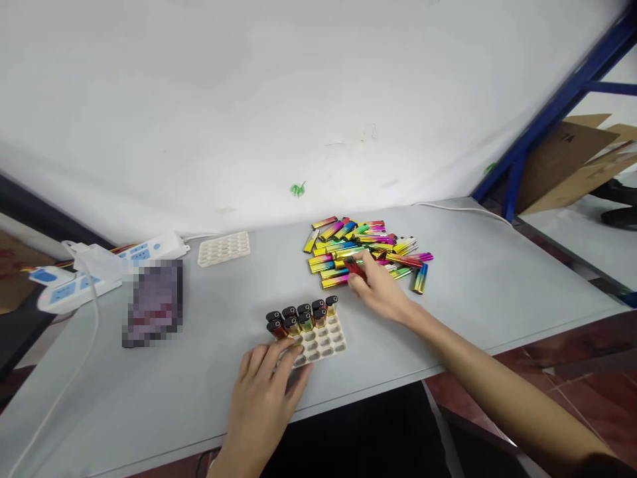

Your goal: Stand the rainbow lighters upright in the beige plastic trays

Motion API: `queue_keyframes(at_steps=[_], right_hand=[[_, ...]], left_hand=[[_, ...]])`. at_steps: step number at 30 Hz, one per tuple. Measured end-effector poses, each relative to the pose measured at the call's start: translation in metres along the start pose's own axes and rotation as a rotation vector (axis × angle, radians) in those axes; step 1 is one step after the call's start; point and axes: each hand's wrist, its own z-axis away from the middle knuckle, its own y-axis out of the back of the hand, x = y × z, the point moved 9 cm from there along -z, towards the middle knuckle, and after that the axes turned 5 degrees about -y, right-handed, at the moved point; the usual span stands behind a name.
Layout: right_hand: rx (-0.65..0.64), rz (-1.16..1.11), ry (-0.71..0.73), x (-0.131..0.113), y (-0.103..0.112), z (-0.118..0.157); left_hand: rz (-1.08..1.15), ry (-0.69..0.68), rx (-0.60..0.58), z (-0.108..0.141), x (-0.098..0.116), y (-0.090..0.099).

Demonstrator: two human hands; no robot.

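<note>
A pale tray [326, 342] with rows of oval holes lies near the table's front edge. Several lighters [305, 321] with black tops stand upright in its back rows. My left hand [266, 382] holds the tray's front left corner, fingers over it and the thumb along the front edge. Behind and to the right is a heap of shiny multicoloured lighter-sized pieces [343, 249], yellow, blue, pink and red. At the heap's front, my right hand [375, 285] is closed on a dark red lighter [353, 267], partly hidden by the fingers.
Another pale tray [223, 249] lies by the wall. Two white power strips [74, 289] with cables sit at the left, beside a blurred dark object [154, 302]. A blue metal frame [515, 179] and cardboard boxes [567, 159] stand beyond the table's right end.
</note>
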Motion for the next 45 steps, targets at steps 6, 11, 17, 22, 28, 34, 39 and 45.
queue_keyframes(at_steps=[6,11,17,22,28,34,39,45], right_hand=[[0.071,-0.482,-0.009,0.004,-0.006,-0.028],[0.053,-0.777,-0.058,0.018,-0.002,-0.024],[-0.018,-0.987,-0.138,0.027,-0.007,-0.026],[-0.025,-0.924,-0.228,0.036,-0.016,-0.022],[-0.021,-0.940,-0.269,0.037,-0.020,-0.019],[-0.014,-0.941,-0.297,0.036,-0.020,-0.022],[-0.006,-0.900,-0.289,0.041,-0.021,-0.022],[0.030,-0.884,-0.264,0.039,-0.018,-0.020]], left_hand=[[-0.037,-0.018,0.002,-0.009,-0.010,-0.002],[0.111,0.009,0.004,0.005,-0.029,0.009],[0.191,0.608,0.099,-0.008,-0.120,0.037],[0.477,0.740,0.058,-0.083,-0.163,-0.011],[0.504,0.638,0.032,-0.109,-0.172,-0.067],[0.307,0.368,0.043,-0.108,-0.159,-0.065],[0.224,0.157,-0.004,-0.116,-0.145,-0.075],[0.222,0.119,-0.072,-0.115,-0.141,-0.086]])
